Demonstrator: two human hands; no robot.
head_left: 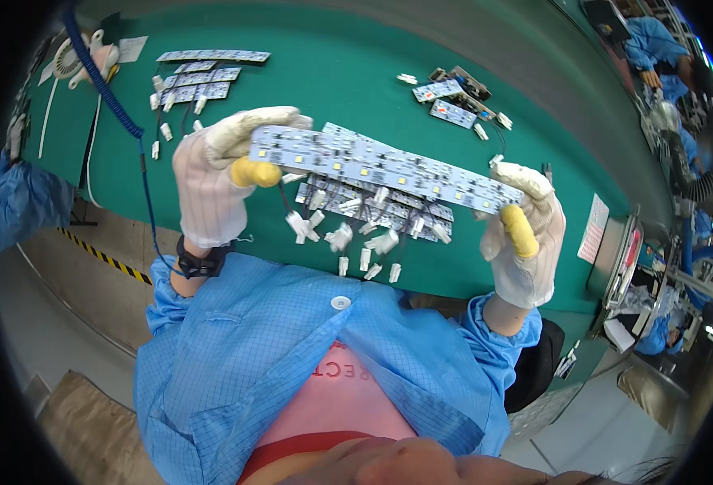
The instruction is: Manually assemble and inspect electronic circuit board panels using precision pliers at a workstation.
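both gloved hands hold a long led strip board (384, 168) above the green surface (356, 73).
left hand (215, 174) and right hand (524, 234) fingers clenched on its ends; more boards (372, 212) lie beneath; a pink-white label (592, 229) sits near the right edge.

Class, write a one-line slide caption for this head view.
Gloved left hand and right hand hold a long LED strip board above a green table.

bare green mat (356, 73) open between far board piles; white-connector led boards (372, 214) crowd mat under hands; blue coiled cord (106, 93) crosses left side.
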